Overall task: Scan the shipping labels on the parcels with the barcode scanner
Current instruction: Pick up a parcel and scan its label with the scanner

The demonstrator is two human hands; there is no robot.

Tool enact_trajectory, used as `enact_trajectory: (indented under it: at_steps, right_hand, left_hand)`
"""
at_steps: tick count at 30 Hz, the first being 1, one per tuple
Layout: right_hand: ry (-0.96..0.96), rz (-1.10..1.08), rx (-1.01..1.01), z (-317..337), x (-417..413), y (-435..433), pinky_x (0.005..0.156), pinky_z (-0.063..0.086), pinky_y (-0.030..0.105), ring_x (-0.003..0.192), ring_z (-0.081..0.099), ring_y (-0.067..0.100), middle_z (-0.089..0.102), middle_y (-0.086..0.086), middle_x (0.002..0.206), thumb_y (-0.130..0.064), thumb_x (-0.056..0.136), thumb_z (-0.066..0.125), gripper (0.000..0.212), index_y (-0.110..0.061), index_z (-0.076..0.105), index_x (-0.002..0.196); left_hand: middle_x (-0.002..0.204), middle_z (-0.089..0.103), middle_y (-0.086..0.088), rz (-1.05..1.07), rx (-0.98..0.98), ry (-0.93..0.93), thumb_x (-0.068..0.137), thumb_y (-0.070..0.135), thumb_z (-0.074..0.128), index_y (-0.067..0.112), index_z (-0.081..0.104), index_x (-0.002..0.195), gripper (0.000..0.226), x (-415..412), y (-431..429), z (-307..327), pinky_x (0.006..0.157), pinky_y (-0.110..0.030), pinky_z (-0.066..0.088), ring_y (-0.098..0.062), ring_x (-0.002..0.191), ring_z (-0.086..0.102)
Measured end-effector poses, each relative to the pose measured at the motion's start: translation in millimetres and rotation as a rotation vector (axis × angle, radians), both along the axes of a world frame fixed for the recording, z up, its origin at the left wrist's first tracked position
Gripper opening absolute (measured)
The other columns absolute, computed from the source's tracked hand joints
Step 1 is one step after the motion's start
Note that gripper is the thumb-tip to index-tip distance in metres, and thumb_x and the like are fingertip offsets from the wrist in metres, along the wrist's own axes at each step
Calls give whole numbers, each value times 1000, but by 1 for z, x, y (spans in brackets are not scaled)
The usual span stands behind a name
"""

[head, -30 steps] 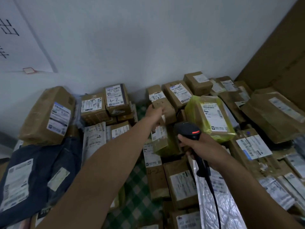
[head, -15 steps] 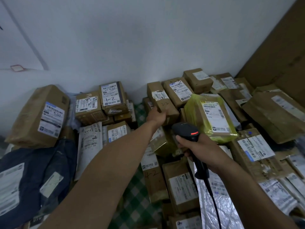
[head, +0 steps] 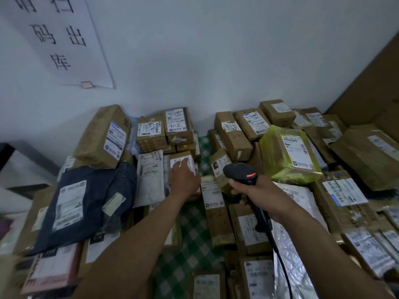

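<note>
Many brown cardboard parcels with white shipping labels lie piled against the wall. My right hand [head: 257, 192] grips the handle of a black barcode scanner [head: 241, 172], whose head with a red light points toward the pile's middle. My left hand [head: 184, 180] reaches onto a small brown parcel [head: 182, 160] with a white label and rests on its near side; the fingers cover part of the label, and whether they curl round the parcel is unclear. A yellow-green wrapped parcel [head: 287, 156] sits just right of the scanner.
A dark blue mailer bag [head: 82, 203] lies at the left, a white mailer bag [head: 150, 178] beside my left hand, a silver bag [head: 291, 255] under the scanner cable. Green checked cloth [head: 190, 244] shows between the parcels. A paper sign [head: 58, 37] hangs on the wall; large cardboard [head: 371, 87] stands at right.
My left hand has moved left, off the box near the yellow-green parcel and onto the small labelled parcel. The view has swung left. The scanner stays in my right hand.
</note>
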State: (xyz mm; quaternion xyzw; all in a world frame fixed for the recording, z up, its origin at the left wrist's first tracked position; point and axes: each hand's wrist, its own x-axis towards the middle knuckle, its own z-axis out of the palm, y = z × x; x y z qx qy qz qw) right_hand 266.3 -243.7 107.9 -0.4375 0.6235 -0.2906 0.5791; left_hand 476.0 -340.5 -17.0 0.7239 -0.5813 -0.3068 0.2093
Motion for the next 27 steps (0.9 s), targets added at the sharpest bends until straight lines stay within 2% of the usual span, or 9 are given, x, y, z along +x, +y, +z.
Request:
enact_trajectory:
  at_steps: [5, 9, 11, 14, 18, 21, 22, 24, 27]
  right_hand:
    - [19, 12, 18, -5, 12, 4, 58, 50, 24, 60, 62, 10, 78, 7, 98, -32, 97, 70, 10, -25, 73, 103]
    - [8, -8, 25, -9, 14, 3, 60, 51, 24, 63, 62, 11, 79, 7, 97, -31, 96, 71, 12, -24, 74, 105]
    - [11, -4, 18, -11, 14, 3, 61, 51, 24, 64, 63, 12, 79, 3, 93, -32, 97, 71, 12, -25, 74, 106]
    - [12, -9, 5, -12, 11, 4, 62, 52, 24, 66, 64, 13, 79, -1, 90, -33, 96, 71, 12, -27, 73, 106]
    - [-7, -46, -15, -10, 10, 11, 61, 53, 24, 65, 68, 11, 80, -1, 93, -33, 95, 72, 19, -24, 73, 112]
    - [-51, -107, -94, -6, 12, 20, 76, 58, 29, 85, 77, 11, 79, -9, 99, -34, 93, 75, 28, -29, 70, 119]
    - [-49, -119, -136, -5, 13, 24, 79, 58, 26, 91, 75, 6, 79, -15, 100, -34, 92, 76, 28, -34, 69, 119]
    - [-55, -143, -217, 0, 18, 36, 70, 53, 10, 90, 70, -9, 76, -22, 98, -31, 93, 75, 27, -39, 68, 118]
    - [-70, -183, -290, 5, 22, 53, 67, 49, 5, 92, 70, -7, 77, -19, 102, -27, 93, 75, 29, -33, 68, 121]
  left_hand:
    - [166, 20, -20, 42, 157, -30, 93, 45, 62, 22, 18, 163, 86, 16, -5, -3, 121, -47, 27, -40, 149, 25]
    - [149, 42, -16, 145, 171, 99, 81, 42, 74, 23, 15, 160, 100, 16, -11, -4, 113, -47, 38, -37, 137, 42]
    - [141, 47, -12, 189, 168, 169, 71, 41, 75, 23, 19, 157, 104, 16, -11, -7, 111, -45, 43, -34, 133, 47]
    - [138, 52, -11, 211, 94, 196, 55, 49, 70, 22, 30, 152, 108, 17, -12, -11, 107, -53, 48, -32, 129, 51]
    - [138, 48, -1, 188, -24, 347, 61, 45, 85, 23, 38, 148, 101, 4, 16, 20, 108, -48, 48, -20, 129, 47]
    - [138, 56, 7, 159, -16, 531, 53, 54, 89, 38, 47, 143, 101, -7, 54, 37, 102, -45, 55, -12, 125, 56]
    - [136, 58, 8, 139, -16, 584, 53, 53, 89, 41, 50, 141, 96, -11, 68, 41, 98, -42, 58, -11, 122, 59]
    - [136, 57, 10, 126, -17, 679, 58, 46, 91, 42, 47, 144, 97, -19, 98, 50, 96, -35, 58, -9, 121, 60]
    - [136, 56, 12, 138, -22, 772, 65, 33, 95, 38, 38, 151, 103, -30, 134, 65, 99, -29, 53, -5, 123, 55]
